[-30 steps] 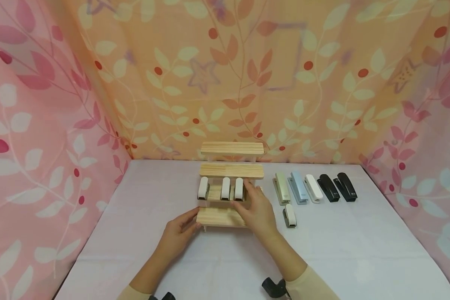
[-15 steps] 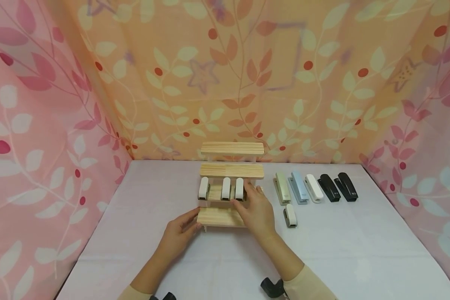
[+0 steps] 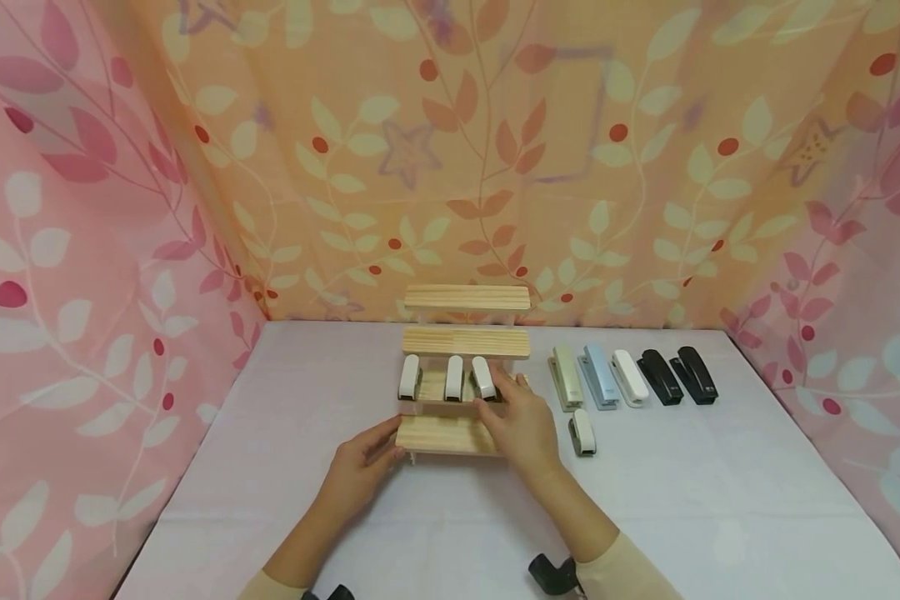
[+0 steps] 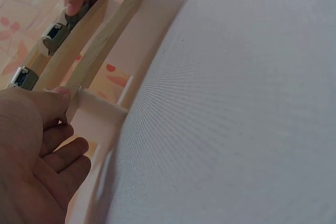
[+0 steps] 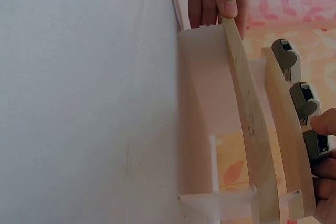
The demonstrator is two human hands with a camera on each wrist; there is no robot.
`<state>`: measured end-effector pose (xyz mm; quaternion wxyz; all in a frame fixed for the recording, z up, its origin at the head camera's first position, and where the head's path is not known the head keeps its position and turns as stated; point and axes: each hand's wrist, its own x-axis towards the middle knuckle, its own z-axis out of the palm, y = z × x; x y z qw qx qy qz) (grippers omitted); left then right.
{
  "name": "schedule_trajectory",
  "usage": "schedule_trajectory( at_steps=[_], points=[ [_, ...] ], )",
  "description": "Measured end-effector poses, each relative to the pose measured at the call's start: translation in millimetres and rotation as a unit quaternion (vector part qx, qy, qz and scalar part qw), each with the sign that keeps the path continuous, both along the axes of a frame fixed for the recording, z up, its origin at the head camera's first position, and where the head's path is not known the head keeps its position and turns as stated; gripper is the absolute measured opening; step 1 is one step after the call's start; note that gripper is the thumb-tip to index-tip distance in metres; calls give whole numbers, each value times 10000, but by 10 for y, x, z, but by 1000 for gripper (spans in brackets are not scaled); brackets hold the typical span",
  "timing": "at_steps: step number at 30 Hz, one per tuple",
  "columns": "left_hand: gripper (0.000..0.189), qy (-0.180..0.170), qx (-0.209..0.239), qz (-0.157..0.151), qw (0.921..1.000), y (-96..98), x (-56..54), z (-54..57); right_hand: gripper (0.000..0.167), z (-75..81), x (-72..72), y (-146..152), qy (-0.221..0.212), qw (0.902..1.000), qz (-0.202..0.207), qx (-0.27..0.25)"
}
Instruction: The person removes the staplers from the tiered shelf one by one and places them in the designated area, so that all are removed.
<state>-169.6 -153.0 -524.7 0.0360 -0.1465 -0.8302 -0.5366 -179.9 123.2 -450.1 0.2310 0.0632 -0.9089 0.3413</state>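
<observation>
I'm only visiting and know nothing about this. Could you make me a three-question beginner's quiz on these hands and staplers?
1. How many small white staplers are on the wooden rack, counting the one the right hand holds?
2. True or false: the left hand holds a black stapler.
3. Fill in: on the table, the ____ stapler lies between the green stapler and a white stapler.

Key:
1. Three.
2. False; it holds the left end of the lowest shelf.
3. Light-blue.

You are wearing a plain cream left sleeve [image 3: 272, 587] and a matching right sleeve [image 3: 626, 575]; a rounded black fitting [image 3: 341, 593] is showing beside the left one, and a bent, blunt-ended black fitting [image 3: 549, 575] is jutting out beside the right.
</observation>
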Motion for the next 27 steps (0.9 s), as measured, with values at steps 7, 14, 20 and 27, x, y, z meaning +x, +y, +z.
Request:
schedule_trajectory(
  at_steps=[7, 14, 20, 27],
  points=[
    [51, 72, 81, -31, 9999, 4, -14, -3, 51, 71, 15, 77, -99, 9998, 74, -146],
    [51, 75, -11, -29, 10000, 7, -22, -5, 52, 201, 71, 199, -144, 9968, 308, -720],
    [52, 9, -49, 14, 10000, -1, -6, -7, 52, 372, 163, 361, 175, 9966, 448, -666],
    [52, -78, -26, -27, 10000, 4, 8, 14, 55, 492, 323, 633, 326, 9961, 409, -706]
  ],
)
